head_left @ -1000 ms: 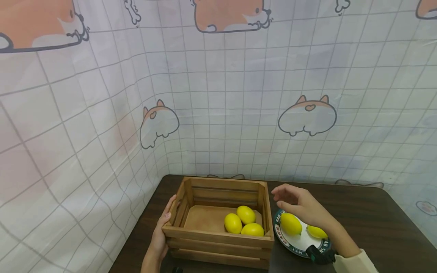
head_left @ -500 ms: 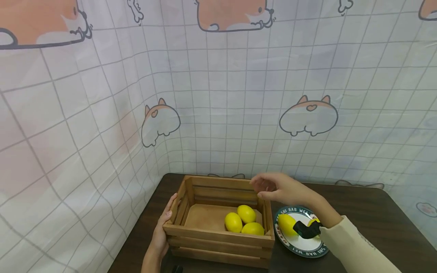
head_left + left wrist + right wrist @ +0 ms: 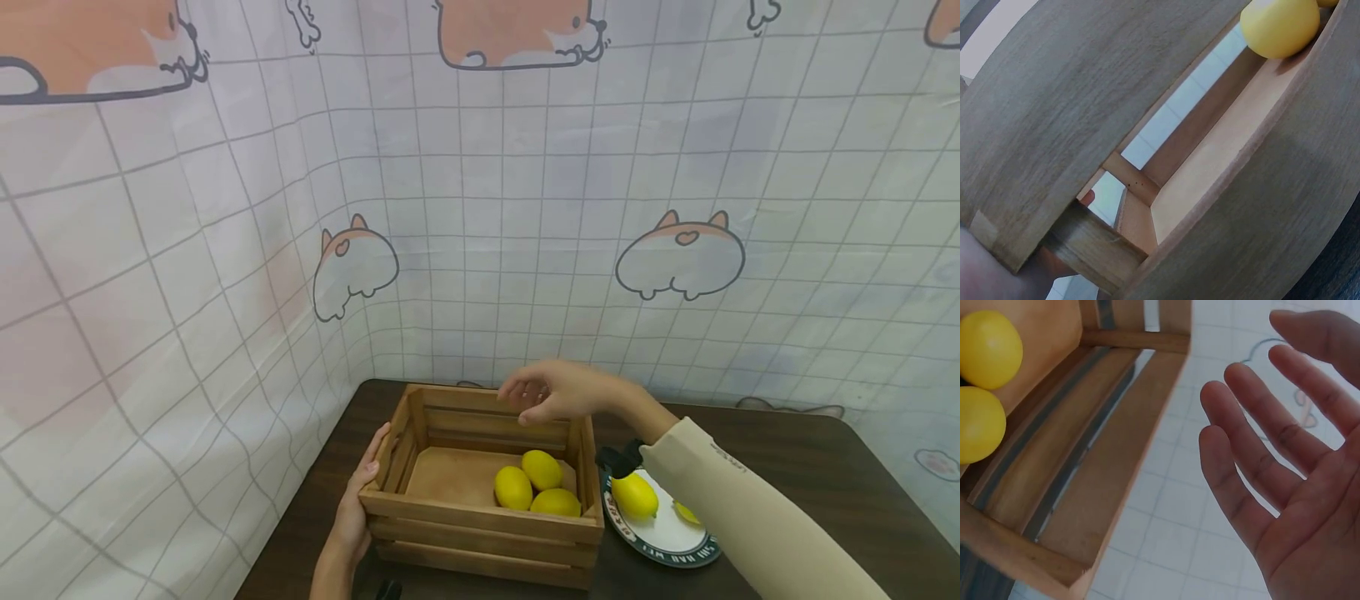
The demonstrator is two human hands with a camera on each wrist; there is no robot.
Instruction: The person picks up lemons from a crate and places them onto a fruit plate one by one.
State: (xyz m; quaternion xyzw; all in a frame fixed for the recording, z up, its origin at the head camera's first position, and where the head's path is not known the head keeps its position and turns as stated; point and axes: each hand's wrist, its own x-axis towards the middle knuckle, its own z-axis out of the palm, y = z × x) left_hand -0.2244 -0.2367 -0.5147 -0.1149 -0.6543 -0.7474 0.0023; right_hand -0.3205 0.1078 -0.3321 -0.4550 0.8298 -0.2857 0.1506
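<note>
A slatted wooden crate stands on the dark table, with three yellow lemons grouped at the right of its floor. My left hand holds the crate's left end, thumb and fingertips at its upper edge; a fingertip shows through the slats in the left wrist view. Above the crate's back right part is my right hand, its fingers loosely bent and apart. The right wrist view shows that palm with nothing in it, beside the crate's rim.
Just right of the crate sits a white plate with a green lettered rim. It bears a lemon and another one partly hidden by the right sleeve. A patterned cloth wall rises behind the table.
My right hand has moved left from over the plate to above the crate's back right part, carrying nothing visible. The left hand, crate and lemons have stayed in place.
</note>
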